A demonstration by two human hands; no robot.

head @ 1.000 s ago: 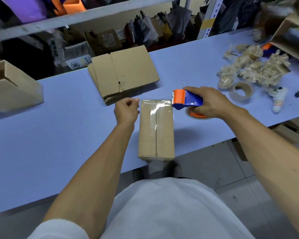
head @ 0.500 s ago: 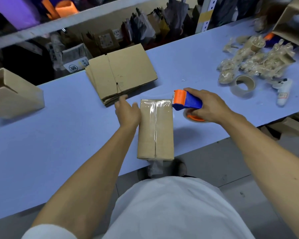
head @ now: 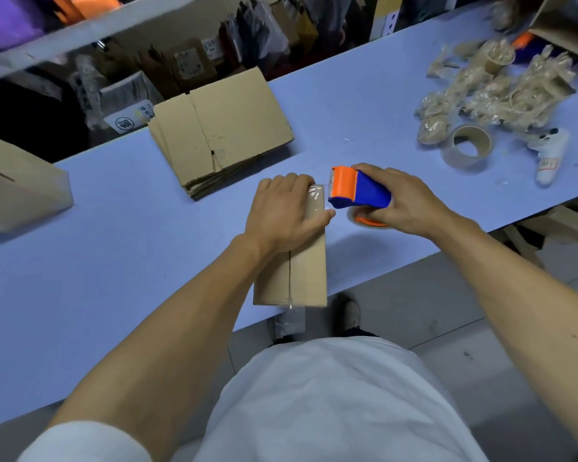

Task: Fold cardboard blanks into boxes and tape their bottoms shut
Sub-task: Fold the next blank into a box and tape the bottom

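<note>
Two hands work at the tabletop (head: 121, 228) edge: left hand (head: 282, 211) pressing flat, fingers straight, on the box (head: 306, 271), right hand (head: 401, 203) clamped round the tape dispenser (head: 359, 191) beside it, where uneven pressing could wrinkle the tape.

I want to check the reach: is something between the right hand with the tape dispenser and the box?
Nothing visible. The tape dispenser in the right hand sits just beside the box, whose far end the left hand presses.

Single head-worn view looks steeply down, close over the table (head: 114, 261) edge.
</note>
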